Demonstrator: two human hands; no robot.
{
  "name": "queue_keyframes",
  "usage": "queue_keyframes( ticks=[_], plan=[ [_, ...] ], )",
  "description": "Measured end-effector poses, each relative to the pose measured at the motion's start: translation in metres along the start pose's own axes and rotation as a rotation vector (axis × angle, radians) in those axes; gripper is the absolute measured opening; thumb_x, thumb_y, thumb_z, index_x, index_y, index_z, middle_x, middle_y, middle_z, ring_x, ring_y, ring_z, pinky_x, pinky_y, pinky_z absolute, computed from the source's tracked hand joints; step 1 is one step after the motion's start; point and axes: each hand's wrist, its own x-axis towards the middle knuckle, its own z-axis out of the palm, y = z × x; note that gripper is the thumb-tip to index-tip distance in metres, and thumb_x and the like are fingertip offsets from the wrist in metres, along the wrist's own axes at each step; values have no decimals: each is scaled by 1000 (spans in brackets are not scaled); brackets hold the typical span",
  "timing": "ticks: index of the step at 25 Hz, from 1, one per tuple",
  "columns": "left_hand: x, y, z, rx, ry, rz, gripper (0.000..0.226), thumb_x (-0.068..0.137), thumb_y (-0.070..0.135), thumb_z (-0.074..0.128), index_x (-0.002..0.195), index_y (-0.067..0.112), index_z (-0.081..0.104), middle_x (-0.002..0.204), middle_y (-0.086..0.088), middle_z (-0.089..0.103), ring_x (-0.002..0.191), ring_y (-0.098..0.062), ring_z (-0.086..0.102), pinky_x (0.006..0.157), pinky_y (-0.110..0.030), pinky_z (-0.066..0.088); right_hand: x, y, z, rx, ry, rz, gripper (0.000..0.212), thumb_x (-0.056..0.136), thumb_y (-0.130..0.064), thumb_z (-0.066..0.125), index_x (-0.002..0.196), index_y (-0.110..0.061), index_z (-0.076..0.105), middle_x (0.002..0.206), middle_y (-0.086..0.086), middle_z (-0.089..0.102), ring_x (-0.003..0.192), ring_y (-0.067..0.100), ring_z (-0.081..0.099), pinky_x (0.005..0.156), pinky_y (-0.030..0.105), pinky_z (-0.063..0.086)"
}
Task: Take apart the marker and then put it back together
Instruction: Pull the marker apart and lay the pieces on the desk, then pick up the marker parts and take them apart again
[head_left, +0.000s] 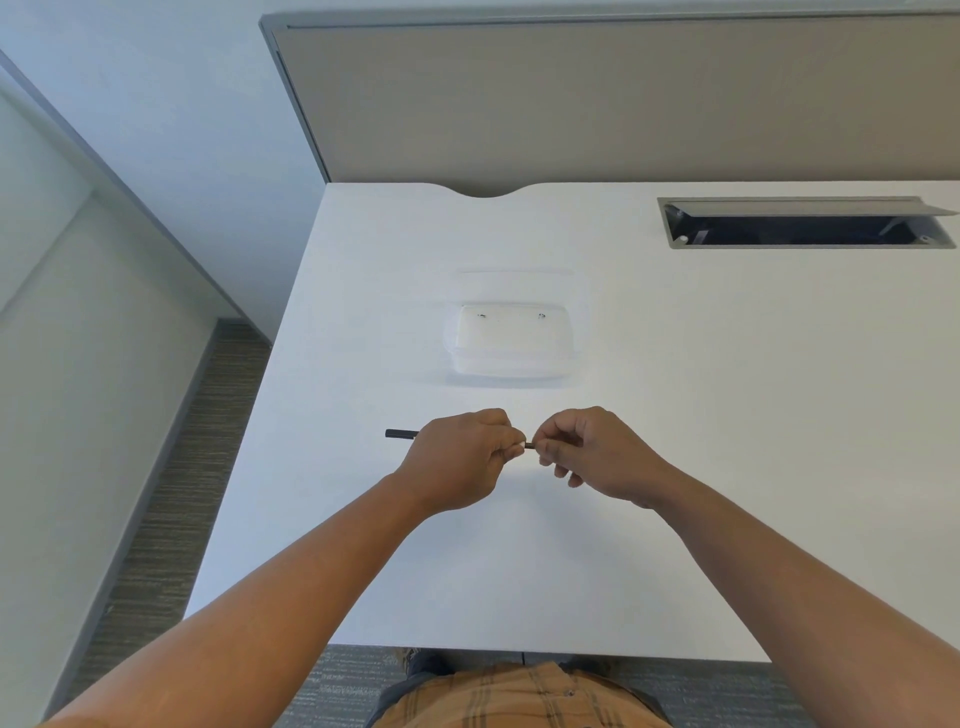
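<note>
A thin black marker (401, 434) is held level above the white table (675, 415), a little in front of me. My left hand (460, 457) is closed around its body, and the black end sticks out to the left of that fist. My right hand (587, 452) pinches the other end with its fingertips. Only a short dark stretch shows in the gap between the two hands. My fingers hide the rest, so I cannot tell whether a cap is on or off.
A clear plastic container (511, 340) sits on the table just beyond my hands. At the back right is an open grey cable tray (800, 223). A beige partition (623, 104) runs behind the table. The table's left edge drops to carpet (171, 493).
</note>
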Motion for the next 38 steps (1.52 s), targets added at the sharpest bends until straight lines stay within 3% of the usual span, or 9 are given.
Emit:
queue_keyframes(
  ticks=[2,4,7,12,21,27,33,36,38],
  plan=[
    [-2,-2,0,-13,9,-16,20,99,29,51,94,26,71,88,11,59,73,-18,59,56,-31,47,0,4,-3,-75,45,-2,8,95,-16,67,89,-18,72,71,-17,64,57,-2,54,55,16,47],
    [-3,-4,0,-13,26,-28,20,99,29,52,94,25,71,89,11,60,73,-17,58,56,-31,47,2,13,-3,-92,110,6,5,94,-16,68,90,-19,72,79,-17,60,59,0,50,53,13,41],
    [-5,-7,3,-14,37,-67,21,100,30,51,98,25,70,90,10,61,74,-14,58,57,-30,48,9,34,2,-103,242,40,6,93,-18,69,90,-23,72,93,-6,59,70,10,49,61,22,41],
    [-12,-10,6,-52,38,-181,20,100,29,50,100,29,70,94,15,61,77,-8,56,60,-25,42,22,59,13,-129,369,152,11,95,-14,63,86,-16,69,88,5,64,74,19,53,65,31,43],
    [-21,-8,5,-86,24,-262,20,101,32,49,98,32,69,93,17,60,72,-7,51,56,-19,33,36,69,26,-202,429,324,21,86,-25,63,80,-4,62,68,1,61,61,22,53,59,31,42],
    [-25,-5,7,-118,12,-298,21,101,33,49,96,33,69,93,16,60,71,-7,50,57,-21,35,40,68,26,-248,411,318,22,86,-24,65,69,-15,54,67,-1,61,66,23,56,55,28,39],
    [-23,-2,5,-161,2,-320,21,101,32,49,92,31,68,84,20,54,73,-3,51,59,-22,33,39,70,26,-229,406,309,27,83,-29,69,78,-3,61,80,9,72,75,28,66,61,32,45],
    [-21,-2,3,-203,-11,-334,22,101,31,49,89,30,67,81,21,53,72,4,52,60,-24,35,38,70,26,-190,414,302,28,82,-30,70,82,-4,60,80,7,71,72,24,61,61,33,45],
    [-20,-1,3,-236,-19,-347,22,101,31,49,90,29,68,81,19,53,74,-1,53,64,-28,41,37,70,25,-172,414,301,29,82,-31,71,84,-5,60,78,4,68,71,24,59,61,32,43]
  ],
)
